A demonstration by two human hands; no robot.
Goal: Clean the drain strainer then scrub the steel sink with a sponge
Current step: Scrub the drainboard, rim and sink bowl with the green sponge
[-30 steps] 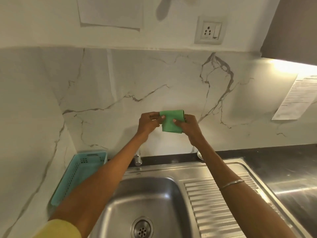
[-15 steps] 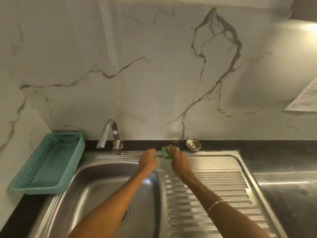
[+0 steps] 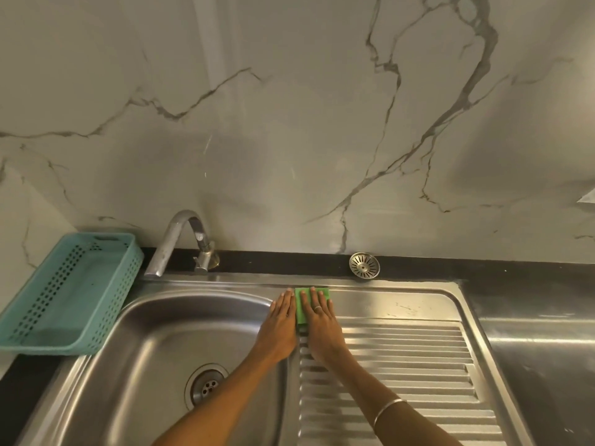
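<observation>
Your right hand (image 3: pixel 320 320) lies flat on the green sponge (image 3: pixel 302 304), fingers straight and pressing it down onto the steel sink (image 3: pixel 402 317) at the flat strip between the basin and the ribbed draining board. Your left hand (image 3: pixel 280 323) lies just beside it on the left, also flat with fingers straight and close together, its inner edge along the sponge's left side; whether it truly touches the sponge you cannot tell from here. The sponge is a bright green rectangle, thin and flat, showing as a narrow band between your two hands and as a strip beyond your right fingertips; the rest is hidden under your right palm. A ring sits on one finger of your right hand, and a thin metal bangle (image 3: pixel 388 410) circles your right forearm closer to you. The drain strainer (image 3: pixel 364 265) sits beyond and to the right of your right hand, resting on the dark ledge against the marble wall (image 3: pixel 289 123), its slotted round face tilted toward you, apart from the sponge. The open drain hole (image 3: pixel 207 386) lies in the basin, nearer to you and left of your left forearm. The tap (image 3: pixel 183 239) rises beyond and left of your left hand, its spout curving down over the back edge of the basin. Farther left, a teal plastic basket (image 3: pixel 64 294) stands on the counter beside the basin.
</observation>
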